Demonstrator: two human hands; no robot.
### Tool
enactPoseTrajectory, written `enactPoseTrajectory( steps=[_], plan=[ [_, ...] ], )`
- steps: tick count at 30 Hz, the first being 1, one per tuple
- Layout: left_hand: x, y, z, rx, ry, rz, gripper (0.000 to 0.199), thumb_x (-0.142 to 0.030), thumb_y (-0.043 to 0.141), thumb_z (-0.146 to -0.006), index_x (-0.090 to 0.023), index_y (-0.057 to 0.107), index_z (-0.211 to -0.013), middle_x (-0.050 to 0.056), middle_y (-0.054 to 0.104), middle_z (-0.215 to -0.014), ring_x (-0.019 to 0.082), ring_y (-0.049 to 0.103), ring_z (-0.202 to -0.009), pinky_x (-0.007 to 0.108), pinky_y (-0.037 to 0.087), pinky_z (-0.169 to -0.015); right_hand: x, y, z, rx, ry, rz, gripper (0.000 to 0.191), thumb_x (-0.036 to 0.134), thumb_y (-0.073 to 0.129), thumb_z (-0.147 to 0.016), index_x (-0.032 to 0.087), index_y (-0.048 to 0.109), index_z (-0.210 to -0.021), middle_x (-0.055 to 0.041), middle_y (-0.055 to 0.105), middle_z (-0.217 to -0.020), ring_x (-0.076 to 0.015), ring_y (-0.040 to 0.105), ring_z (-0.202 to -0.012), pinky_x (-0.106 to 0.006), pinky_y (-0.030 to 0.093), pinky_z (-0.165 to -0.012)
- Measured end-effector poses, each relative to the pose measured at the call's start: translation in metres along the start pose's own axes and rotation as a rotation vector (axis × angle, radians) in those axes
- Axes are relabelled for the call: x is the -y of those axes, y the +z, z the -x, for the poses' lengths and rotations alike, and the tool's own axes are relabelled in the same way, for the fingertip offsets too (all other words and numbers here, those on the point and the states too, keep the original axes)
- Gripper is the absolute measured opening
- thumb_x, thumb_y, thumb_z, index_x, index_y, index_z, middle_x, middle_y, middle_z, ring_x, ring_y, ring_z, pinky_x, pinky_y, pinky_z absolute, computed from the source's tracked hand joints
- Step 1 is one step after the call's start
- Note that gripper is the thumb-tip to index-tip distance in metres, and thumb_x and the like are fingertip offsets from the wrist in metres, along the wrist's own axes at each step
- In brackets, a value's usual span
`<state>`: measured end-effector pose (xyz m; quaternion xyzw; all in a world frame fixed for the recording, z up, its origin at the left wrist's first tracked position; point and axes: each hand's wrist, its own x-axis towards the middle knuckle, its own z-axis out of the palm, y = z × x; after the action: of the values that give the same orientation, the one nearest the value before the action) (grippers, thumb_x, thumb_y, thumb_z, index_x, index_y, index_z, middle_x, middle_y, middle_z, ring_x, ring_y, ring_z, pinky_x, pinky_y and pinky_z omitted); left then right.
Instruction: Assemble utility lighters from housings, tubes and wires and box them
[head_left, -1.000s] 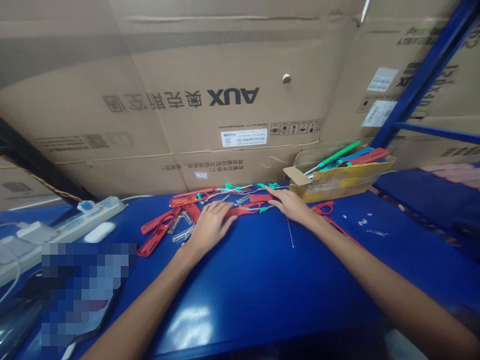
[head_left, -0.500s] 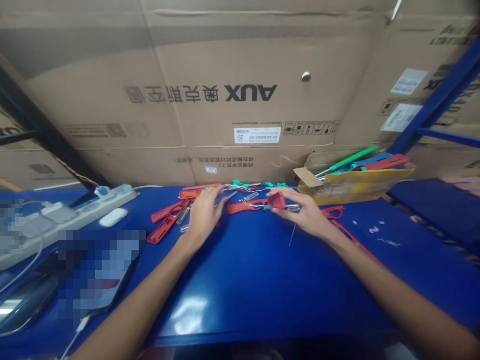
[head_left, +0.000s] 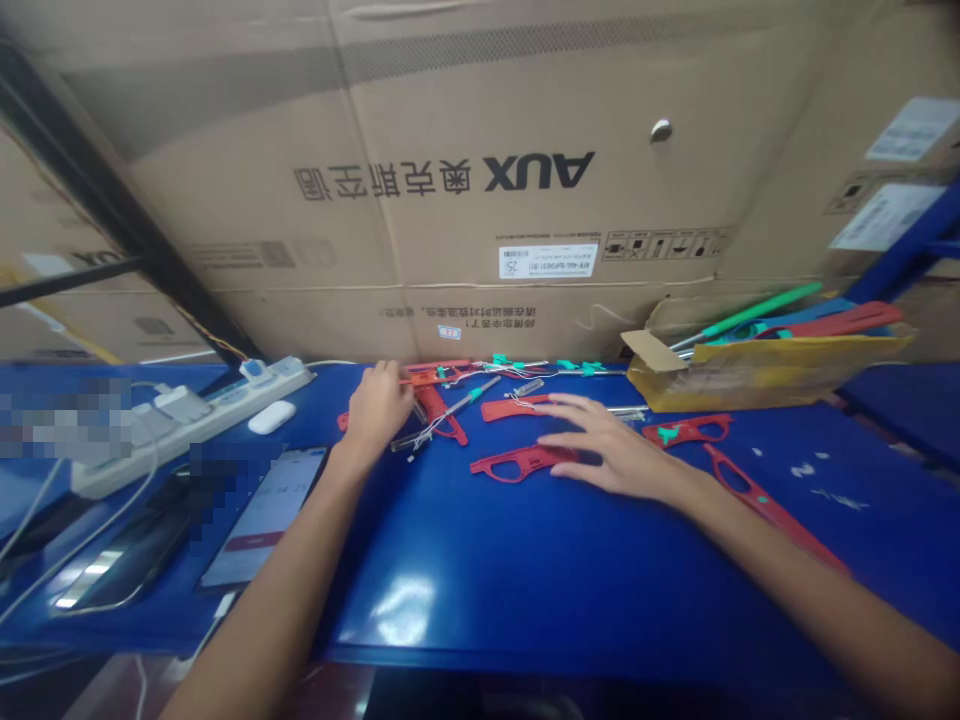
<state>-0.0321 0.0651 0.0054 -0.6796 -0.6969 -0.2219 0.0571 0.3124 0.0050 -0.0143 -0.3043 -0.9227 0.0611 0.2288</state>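
My left hand [head_left: 380,408] is at the pile of red plastic parts on the left, its fingers bent over a red shell; whether it grips one is hidden. A metal rod with a green piece [head_left: 474,395] and thin white wires lies just right of it. My right hand [head_left: 604,445] has its fingers spread over a red handle shell [head_left: 510,464] lying on the blue table [head_left: 480,570]. Behind that is another red piece [head_left: 501,409], partly under the fingertips. More red shells [head_left: 686,432] lie right of my right hand.
An open cardboard box [head_left: 757,375] with red, blue and green lighters stands at the back right. On the left are a white power strip [head_left: 187,430], a white case [head_left: 271,417] and phones [head_left: 262,520]. Large cardboard [head_left: 450,90] forms the back wall.
The red piece in my right hand is no longer held, and a red shell now lies under its spread fingers. My left hand has moved left, away from the rod. The view has shifted left.
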Motion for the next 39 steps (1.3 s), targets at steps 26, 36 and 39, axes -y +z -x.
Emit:
enactPoseTrajectory(
  steps=[26,36,39],
  plan=[
    [-0.035,0.005,0.014,0.198,0.395,0.618,0.036,-0.04,0.04,-0.106,-0.018,0.067,-0.101,0.009,0.077,-0.099,0.021,0.071,-0.086,0.033,0.053,-0.081,-0.001,0.0,0.006,-0.496,0.419,-0.129,0.032,0.039,0.052,-0.097,0.025,0.072,-0.077,-0.0039,0.078,-0.084,-0.0245,0.072,-0.086,-0.047,0.05,-0.095],
    [-0.107,0.009,0.074,0.504,0.457,1.303,0.028,-0.044,0.058,-0.1,-0.019,0.07,-0.107,0.011,0.067,-0.134,0.026,0.059,-0.129,0.045,0.046,-0.112,0.036,0.0,-0.008,-0.253,0.466,-0.919,0.05,0.055,0.059,-0.093,0.03,0.059,-0.137,-0.0083,0.062,-0.144,-0.0251,0.065,-0.121,-0.042,0.056,-0.097],
    [-0.113,0.015,0.082,0.376,0.49,1.155,0.025,-0.04,0.056,-0.101,-0.023,0.073,-0.106,0.009,0.062,-0.138,0.027,0.049,-0.14,0.048,0.041,-0.118,0.041,0.001,-0.009,-0.228,0.514,-1.012,0.059,0.05,0.068,-0.089,0.031,0.052,-0.143,-0.0098,0.061,-0.143,-0.0183,0.071,-0.095,-0.036,0.059,-0.082]
  ],
)
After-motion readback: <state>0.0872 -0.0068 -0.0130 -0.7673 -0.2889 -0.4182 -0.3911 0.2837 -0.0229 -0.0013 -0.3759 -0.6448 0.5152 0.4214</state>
